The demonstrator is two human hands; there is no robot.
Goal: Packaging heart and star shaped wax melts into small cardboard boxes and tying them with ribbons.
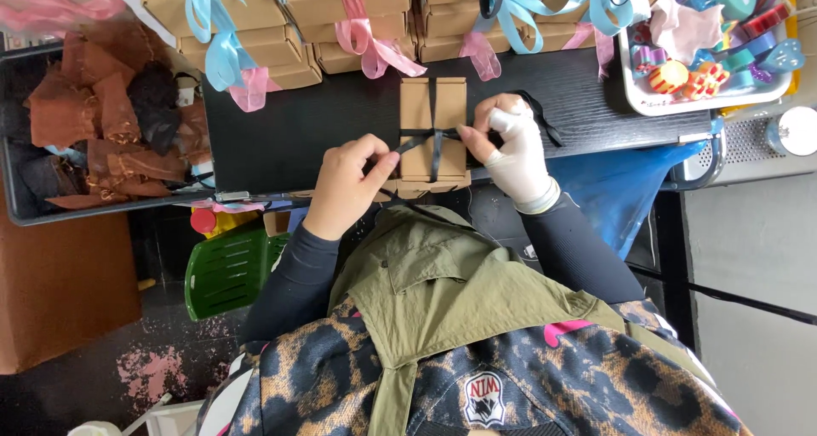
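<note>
Small tan cardboard box (432,130) sits at the near edge of a black table (323,121), centred in front of the person, with a thin black ribbon (430,138) crossed over its top and a loose tail running off to the right past the box. Left hand (351,183), bare, is closed in a pinch, thumb and forefinger gripping the ribbon end just left of the box; the other fingers are curled in. Right hand (511,147), in a whitish glove, is also mostly closed, fingertips pinching the ribbon at the box's right edge and resting against the box. Both forearms are in dark sleeves. Behind the box, along the far side of the table, stacks of finished tan boxes (340,19) are tied with light blue and pink ribbons. Far right, a white tray (647,104) holds small colourful items, heart shapes among them. Left of the table, a dark bin (17,206) holds brown and black sheer pouches (111,121). Below the table edge, a green plastic stool (225,270) stands on a dark stained floor, and a blue plastic bag (630,185) hangs at right. The person wears an olive vest over a leopard-print top.
</note>
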